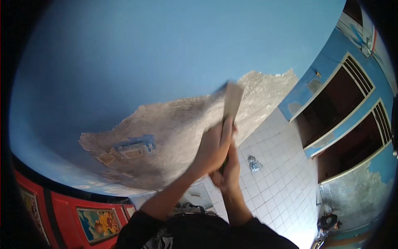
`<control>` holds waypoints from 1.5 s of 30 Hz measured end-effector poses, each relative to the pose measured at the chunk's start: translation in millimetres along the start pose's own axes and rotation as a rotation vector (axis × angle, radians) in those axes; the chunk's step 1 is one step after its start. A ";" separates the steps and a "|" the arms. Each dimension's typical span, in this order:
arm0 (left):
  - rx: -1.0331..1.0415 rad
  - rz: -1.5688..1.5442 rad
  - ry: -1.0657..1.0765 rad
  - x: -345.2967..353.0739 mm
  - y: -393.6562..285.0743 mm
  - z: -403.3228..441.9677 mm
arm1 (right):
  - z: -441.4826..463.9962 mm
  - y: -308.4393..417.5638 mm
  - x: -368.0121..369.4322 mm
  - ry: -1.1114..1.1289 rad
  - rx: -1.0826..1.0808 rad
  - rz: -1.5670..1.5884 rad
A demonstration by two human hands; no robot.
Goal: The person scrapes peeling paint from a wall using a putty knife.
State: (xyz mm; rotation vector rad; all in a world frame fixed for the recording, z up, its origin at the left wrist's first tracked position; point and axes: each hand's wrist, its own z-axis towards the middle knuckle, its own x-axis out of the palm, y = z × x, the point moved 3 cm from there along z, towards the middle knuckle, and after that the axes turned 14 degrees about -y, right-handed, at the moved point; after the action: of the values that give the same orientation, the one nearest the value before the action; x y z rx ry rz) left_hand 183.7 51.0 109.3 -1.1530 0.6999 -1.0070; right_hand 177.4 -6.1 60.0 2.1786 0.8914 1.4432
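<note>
Both of my hands are closed around a scraper with a broad, flat metal blade (233, 99). My left hand (212, 146) grips it high, close to the blade, with the thumb along it. Lower down, my right hand (230, 168) wraps the handle, which is mostly hidden by the fingers. The blade points up at the blue painted wall (178, 50), its tip by the ragged upper edge of a bare plaster patch (174, 120). Whether the tip touches the wall I cannot tell; the blade is slightly blurred.
A wall socket (133, 151) sits in the bare patch at left. Below it stands a red piece of furniture (70, 207) with a picture panel. On the tiled floor (269, 178) lies a crumpled shiny bag (254, 164). Two doorways (331, 108) open at right, near a fan (365, 46).
</note>
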 end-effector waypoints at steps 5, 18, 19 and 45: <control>0.110 -0.051 0.097 13.7 -37.7 18.1 | -18.7 37.4 12.4 0.328 0.008 -0.065; -0.142 -0.235 0.064 -0.4 11.4 -19.6 | -24.1 2.1 -32.7 0.284 0.018 -0.217; -0.139 -0.197 0.074 -2.6 11.1 -26.8 | -21.3 -1.0 -50.9 0.260 -0.308 -0.530; -0.105 -0.116 0.085 -3.1 21.1 -31.5 | -15.8 -6.4 -46.1 0.299 -0.504 -0.636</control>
State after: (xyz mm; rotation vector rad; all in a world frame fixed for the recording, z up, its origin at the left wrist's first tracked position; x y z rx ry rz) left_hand 160.9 42.8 79.9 -1.2587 0.7682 -1.1333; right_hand 148.4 -33.5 31.2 1.1880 1.0491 1.4617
